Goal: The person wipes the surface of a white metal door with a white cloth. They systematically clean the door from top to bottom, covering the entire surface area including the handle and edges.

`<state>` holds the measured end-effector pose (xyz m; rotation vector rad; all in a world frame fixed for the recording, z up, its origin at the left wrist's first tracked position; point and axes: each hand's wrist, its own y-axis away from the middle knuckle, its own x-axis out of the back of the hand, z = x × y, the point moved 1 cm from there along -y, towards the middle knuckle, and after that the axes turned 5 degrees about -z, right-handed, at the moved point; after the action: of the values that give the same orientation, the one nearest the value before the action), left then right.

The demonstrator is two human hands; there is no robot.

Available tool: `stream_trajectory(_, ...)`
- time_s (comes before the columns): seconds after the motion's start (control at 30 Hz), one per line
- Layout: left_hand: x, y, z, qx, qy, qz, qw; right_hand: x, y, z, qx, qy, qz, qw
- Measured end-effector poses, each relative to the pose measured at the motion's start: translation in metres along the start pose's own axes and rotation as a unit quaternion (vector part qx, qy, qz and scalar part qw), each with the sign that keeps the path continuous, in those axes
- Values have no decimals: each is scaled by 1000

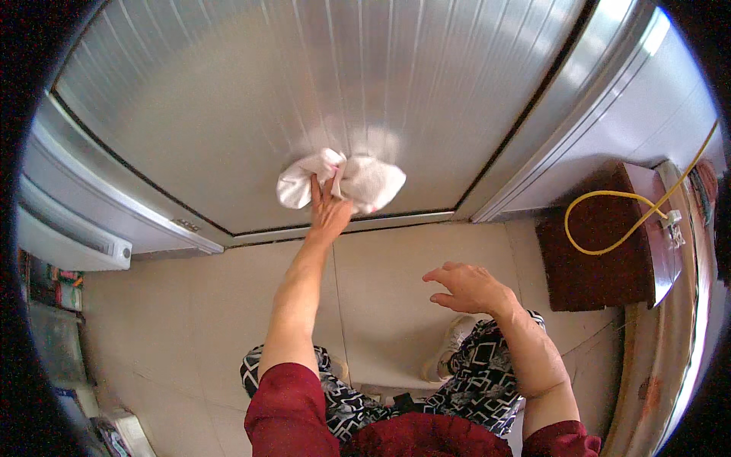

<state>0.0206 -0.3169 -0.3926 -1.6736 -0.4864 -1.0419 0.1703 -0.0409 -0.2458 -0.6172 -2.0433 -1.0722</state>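
My left hand (330, 212) reaches forward and presses a bunched white cloth (374, 180) against the lower part of a grey ribbed door panel (240, 131). The cloth spreads out on both sides of my fingers, and its pale reflection shows on the panel just above. My right hand (471, 288) hangs in the air over the tiled floor, above my knee, holding nothing. Its thumb and fingers are apart. My legs, in black-and-white patterned trousers (480, 371), are bent, with light shoes beneath.
At right stands a dark brown cabinet (594, 257), with a looped yellow cable (582, 245) above it. A white wall-mounted radiator or appliance (74, 240) is at left, above shelved items (65, 285). A white box-like object (128, 431) lies at lower left. Beige tiles (188, 320) cover the floor.
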Motion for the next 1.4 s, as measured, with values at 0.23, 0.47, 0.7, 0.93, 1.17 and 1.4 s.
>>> stream_trajectory(0.23,77,-52,0,108,182,-81,974,-1,9,13,-20,-16,17,1000)
stream_trajectory(0.47,48,-96,44,71,81,199,974,-1,1,8,-14,-29,19,999)
stream_trajectory(0.7,-13,-33,33,-168,1,-232,958,0,5,15,-17,-39,20,999)
stream_trajectory(0.93,50,-106,63,-39,16,55,998,-7,8,21,8,-39,42,998)
stream_trajectory(1.17,-23,-104,112,-155,112,-97,977,-13,9,19,28,-37,40,998)
stream_trajectory(1.4,6,-41,3,-166,38,-166,971,-11,15,25,35,-41,88,995)
